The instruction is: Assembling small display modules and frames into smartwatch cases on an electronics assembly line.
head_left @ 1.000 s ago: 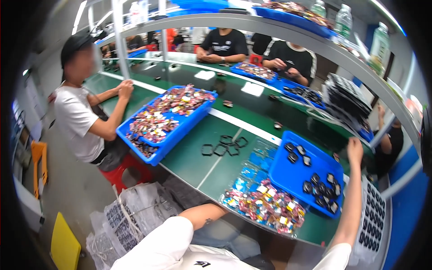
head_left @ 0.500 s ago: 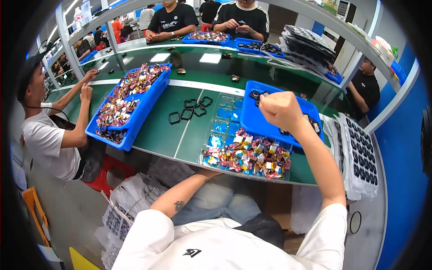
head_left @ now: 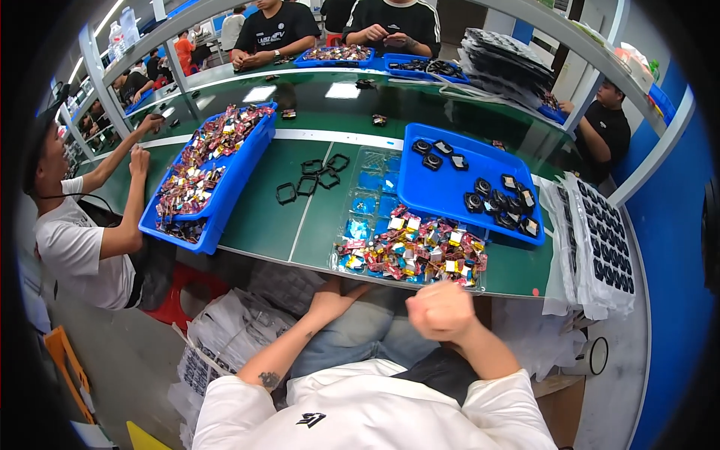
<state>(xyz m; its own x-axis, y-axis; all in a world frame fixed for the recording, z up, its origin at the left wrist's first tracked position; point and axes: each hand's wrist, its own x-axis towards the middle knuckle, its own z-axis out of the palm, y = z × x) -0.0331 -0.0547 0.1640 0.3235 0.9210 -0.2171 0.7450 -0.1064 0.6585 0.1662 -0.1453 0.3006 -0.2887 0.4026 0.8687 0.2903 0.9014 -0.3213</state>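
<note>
My right hand [head_left: 442, 312] is closed in a fist just off the near table edge, below a heap of small wired parts [head_left: 420, 251]. What it holds, if anything, is hidden by the fingers. My left hand [head_left: 335, 300] rests low over my thigh at the table's edge. Its thumb is apart from the fingers, which are partly hidden, and nothing shows in it. The red, yellow and white parts lie on a clear compartment tray [head_left: 360, 204]. Overlapping that tray's right side, a blue tray [head_left: 442, 189] carries several black camera-like units [head_left: 499, 201].
Several black square frames [head_left: 307, 184] lie on the green tabletop [head_left: 262, 225]. To the left stands a long blue bin [head_left: 238, 191] of wired parts, beside a seated co-worker [head_left: 82, 232]. White trays of black parts [head_left: 604, 240] lean at the right, near a metal post [head_left: 652, 154].
My right hand has moved from above the blue tray down to the near table edge, still closed. The black units on the tray are now uncovered. More of my left hand shows.
</note>
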